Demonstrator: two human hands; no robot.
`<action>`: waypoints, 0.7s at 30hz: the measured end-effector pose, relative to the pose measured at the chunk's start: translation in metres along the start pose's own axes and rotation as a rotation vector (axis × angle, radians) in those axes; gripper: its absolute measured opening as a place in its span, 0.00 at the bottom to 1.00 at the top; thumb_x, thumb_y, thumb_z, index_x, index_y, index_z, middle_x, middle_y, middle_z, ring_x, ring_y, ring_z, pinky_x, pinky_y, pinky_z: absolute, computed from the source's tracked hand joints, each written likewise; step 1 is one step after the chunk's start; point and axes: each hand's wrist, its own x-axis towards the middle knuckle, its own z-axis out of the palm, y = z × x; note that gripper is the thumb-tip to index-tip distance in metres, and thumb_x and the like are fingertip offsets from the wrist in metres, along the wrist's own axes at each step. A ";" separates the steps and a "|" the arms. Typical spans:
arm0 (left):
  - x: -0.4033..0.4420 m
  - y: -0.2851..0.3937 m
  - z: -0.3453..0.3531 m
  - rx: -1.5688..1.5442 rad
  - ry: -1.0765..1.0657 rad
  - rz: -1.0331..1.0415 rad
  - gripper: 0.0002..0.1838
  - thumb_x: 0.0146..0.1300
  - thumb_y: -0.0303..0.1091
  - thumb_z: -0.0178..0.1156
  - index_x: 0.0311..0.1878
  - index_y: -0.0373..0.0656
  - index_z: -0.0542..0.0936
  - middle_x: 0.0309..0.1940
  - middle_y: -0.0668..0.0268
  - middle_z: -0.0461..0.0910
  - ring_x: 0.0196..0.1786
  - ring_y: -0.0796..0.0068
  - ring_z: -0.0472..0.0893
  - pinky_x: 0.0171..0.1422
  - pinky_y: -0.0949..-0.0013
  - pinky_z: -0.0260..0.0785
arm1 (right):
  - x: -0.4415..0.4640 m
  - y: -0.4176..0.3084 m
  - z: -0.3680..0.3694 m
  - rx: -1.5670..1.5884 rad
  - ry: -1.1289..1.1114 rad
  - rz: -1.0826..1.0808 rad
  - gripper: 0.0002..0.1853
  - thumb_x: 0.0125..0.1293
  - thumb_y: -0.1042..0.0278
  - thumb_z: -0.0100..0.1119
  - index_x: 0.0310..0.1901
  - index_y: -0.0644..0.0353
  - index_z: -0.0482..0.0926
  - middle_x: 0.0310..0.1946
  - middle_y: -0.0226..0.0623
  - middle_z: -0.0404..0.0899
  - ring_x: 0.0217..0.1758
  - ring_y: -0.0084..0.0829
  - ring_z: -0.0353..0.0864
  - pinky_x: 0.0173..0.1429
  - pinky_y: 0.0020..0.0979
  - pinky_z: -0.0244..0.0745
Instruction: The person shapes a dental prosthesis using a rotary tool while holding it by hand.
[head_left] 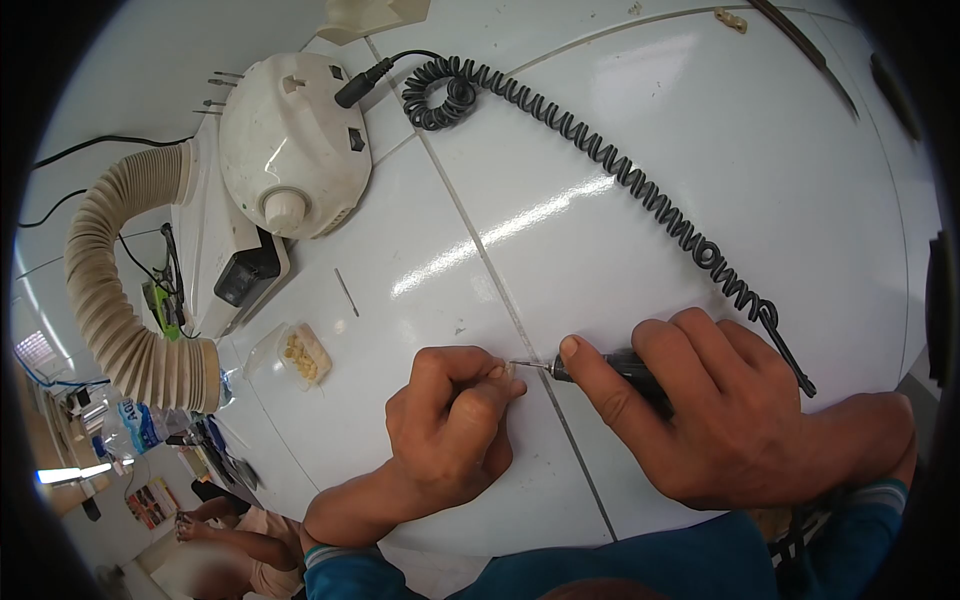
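Gripped in my right hand (pixel 715 410) is a black rotary handpiece (pixel 638 370), its thin metal bit (pixel 532 364) pointing left. My left hand (pixel 450 425) is closed in a pinch on a small pale piece (pixel 509 370), mostly hidden by the fingertips. The bit's tip is at this piece; whether they touch I cannot tell. From behind my right hand a black coiled cord (pixel 600 150) runs up to the cream control unit (pixel 295 150) at the upper left. Both hands are low over the white tabletop (pixel 640 250).
A ribbed beige hose (pixel 105 270) curves down at the left. Near it are a small clear box (pixel 305 355) of yellowish pieces and a loose thin metal rod (pixel 346 292). A plastic bottle (pixel 138 425) stands farther left. Another person (pixel 265 540) sits at lower left.
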 end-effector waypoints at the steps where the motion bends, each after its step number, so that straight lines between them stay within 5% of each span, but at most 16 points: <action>1: 0.000 0.000 0.000 -0.001 -0.001 -0.001 0.20 0.48 0.05 0.73 0.45 0.29 0.85 0.44 0.50 0.84 0.34 0.66 0.90 0.30 0.68 0.83 | 0.000 0.000 0.000 0.001 -0.002 0.000 0.28 0.68 0.65 0.70 0.69 0.61 0.93 0.42 0.41 0.76 0.40 0.37 0.81 0.34 0.34 0.78; 21: 0.002 0.001 0.000 0.006 0.005 -0.004 0.20 0.48 0.06 0.75 0.46 0.30 0.86 0.44 0.51 0.84 0.32 0.67 0.87 0.28 0.68 0.80 | 0.000 0.000 0.000 0.006 0.005 0.008 0.28 0.68 0.65 0.69 0.69 0.61 0.93 0.43 0.42 0.77 0.40 0.37 0.81 0.34 0.33 0.78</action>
